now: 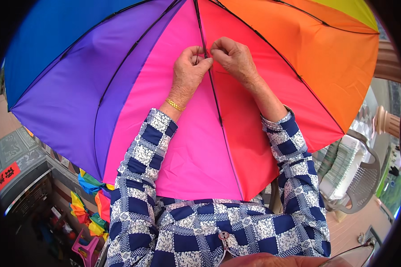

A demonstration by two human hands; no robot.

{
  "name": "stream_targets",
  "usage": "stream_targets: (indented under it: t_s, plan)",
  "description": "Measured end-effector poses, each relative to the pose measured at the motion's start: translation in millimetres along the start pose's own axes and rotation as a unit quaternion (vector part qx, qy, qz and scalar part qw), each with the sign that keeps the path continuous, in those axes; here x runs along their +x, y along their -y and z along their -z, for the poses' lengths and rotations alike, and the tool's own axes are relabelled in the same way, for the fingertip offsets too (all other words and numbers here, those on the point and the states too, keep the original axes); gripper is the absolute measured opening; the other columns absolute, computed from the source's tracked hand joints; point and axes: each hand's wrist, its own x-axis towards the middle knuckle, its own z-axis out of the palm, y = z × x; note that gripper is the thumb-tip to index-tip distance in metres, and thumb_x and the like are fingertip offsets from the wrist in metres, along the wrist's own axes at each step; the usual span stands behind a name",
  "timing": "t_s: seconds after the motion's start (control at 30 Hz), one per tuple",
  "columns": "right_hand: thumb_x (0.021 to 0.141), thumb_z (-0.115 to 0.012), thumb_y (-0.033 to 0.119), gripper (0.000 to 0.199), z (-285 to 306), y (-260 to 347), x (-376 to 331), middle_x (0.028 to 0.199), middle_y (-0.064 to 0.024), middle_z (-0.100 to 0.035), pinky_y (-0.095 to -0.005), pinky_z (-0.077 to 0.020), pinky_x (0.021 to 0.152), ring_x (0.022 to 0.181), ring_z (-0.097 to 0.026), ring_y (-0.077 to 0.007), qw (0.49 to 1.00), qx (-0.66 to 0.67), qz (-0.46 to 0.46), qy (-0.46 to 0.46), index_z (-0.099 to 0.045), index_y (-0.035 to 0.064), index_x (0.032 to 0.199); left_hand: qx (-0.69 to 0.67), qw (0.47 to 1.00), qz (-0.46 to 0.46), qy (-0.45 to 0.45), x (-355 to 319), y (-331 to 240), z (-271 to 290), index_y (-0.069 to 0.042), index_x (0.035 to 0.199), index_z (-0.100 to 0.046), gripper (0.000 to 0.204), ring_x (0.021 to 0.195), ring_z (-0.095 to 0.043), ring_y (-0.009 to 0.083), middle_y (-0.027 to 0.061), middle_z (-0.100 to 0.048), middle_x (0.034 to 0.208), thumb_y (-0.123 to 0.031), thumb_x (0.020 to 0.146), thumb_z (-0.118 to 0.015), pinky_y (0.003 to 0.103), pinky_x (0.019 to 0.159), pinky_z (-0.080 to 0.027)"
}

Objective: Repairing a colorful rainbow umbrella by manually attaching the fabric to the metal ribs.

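- hands meet at one spot: we see our left hand [189,71] and our right hand [234,58] side by side, fingertips almost touching, high in the middle of the head view.
- both sit on the open rainbow-panelled fabric umbrella [120,80], which is spread wide in front of us and fills most of the upper view.
- the fingers of each hand are pinched shut on the thin black metal rib [214,95] that runs along the seam between the pink panel [191,151] and the red panel [249,147]; the left pinches from the pink side, the right from the red side.
- whether anything small lies between the fingertips, we cannot tell.
- a gold chain bracelet [174,105] circles our left wrist, just above the cuff of the blue-and-white checked sleeve [140,169]; the same checked cloth covers our right forearm.
- left of the pink panel come purple and blue panels; right of the red come orange and a strip of yellow-green.
- below the umbrella's left edge, near the floor, lies a heap of folded rainbow-coloured fabric [89,200], with a small pink plastic stool [85,250] just beneath it.
- at lower right stands a pale grey plastic chair with a perforated back [365,178], well apart from our hands.
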Motion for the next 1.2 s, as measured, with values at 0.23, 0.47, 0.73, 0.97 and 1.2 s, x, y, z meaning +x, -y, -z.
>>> stream_targets:
  t_s: [0.23,0.47,0.73,0.97,1.2]
  plan:
    - [0.078,-0.061,0.016,0.016,3.0,-2.6,-26.4,0.064,-0.0084,-0.061,-0.0306,-0.0459,0.055,0.058,-0.057,-0.0161,0.997,0.065,-0.040,0.010,-0.064,0.0023,0.086,-0.013,1.000,-0.003,0.023,0.4,-0.8,2.9,-0.003,0.098,-0.055,0.018,0.047,-0.037,0.0005,-0.0037,-0.052,0.067,-0.004,0.082,-0.061,0.016,0.041,-0.027]
    - [0.085,-0.060,0.011,0.016,4.1,7.0,-43.5,0.080,0.0022,-0.060,-0.0205,-0.0435,0.068,0.076,-0.053,-0.0049,0.982,0.105,-0.108,0.112,-0.061,-0.0012,0.095,0.016,1.000,0.002,0.017,0.8,3.1,8.9,-0.003,0.098,-0.057,0.018,0.052,-0.040,0.0001,-0.0036,-0.054,0.067,-0.006,0.081,-0.062,0.016,0.044,-0.030]
    - [0.080,-0.061,0.012,0.014,37.5,56.5,-127.2,0.064,-0.0091,-0.056,-0.0298,-0.0442,0.056,0.060,-0.057,-0.0176,0.975,-0.019,-0.091,0.201,-0.059,-0.0001,0.089,0.141,0.986,-0.086,-0.020,-24.3,-22.3,23.5,0.002,0.099,-0.058,0.025,0.065,-0.056,0.0076,0.0015,-0.061,0.075,-0.012,0.080,-0.066,0.022,0.060,-0.046]
    - [0.076,-0.063,0.008,0.016,132.5,83.5,-248.7,0.077,-0.0140,-0.061,-0.0380,-0.0479,0.060,0.072,-0.061,-0.0320,0.972,-0.164,0.024,0.167,-0.058,0.0021,0.090,0.584,0.762,-0.203,-0.193,-60.9,-58.8,137.7,-0.005,0.103,-0.055,0.037,0.087,-0.060,0.0335,0.0145,-0.058,0.098,-0.025,0.075,-0.069,0.041,0.072,-0.050]
    - [0.074,-0.064,0.006,0.020,236.2,-15.5,-323.8,0.080,-0.0141,-0.060,-0.0358,-0.0469,0.061,0.071,-0.060,-0.0308,0.959,-0.240,-0.028,0.148,-0.058,0.0025,0.094,0.680,0.728,-0.043,-0.082,-92.9,11.8,61.5,-0.005,0.105,-0.056,0.047,0.088,-0.059,0.0385,0.0197,-0.054,0.105,-0.039,0.076,-0.069,0.045,0.073,-0.049]
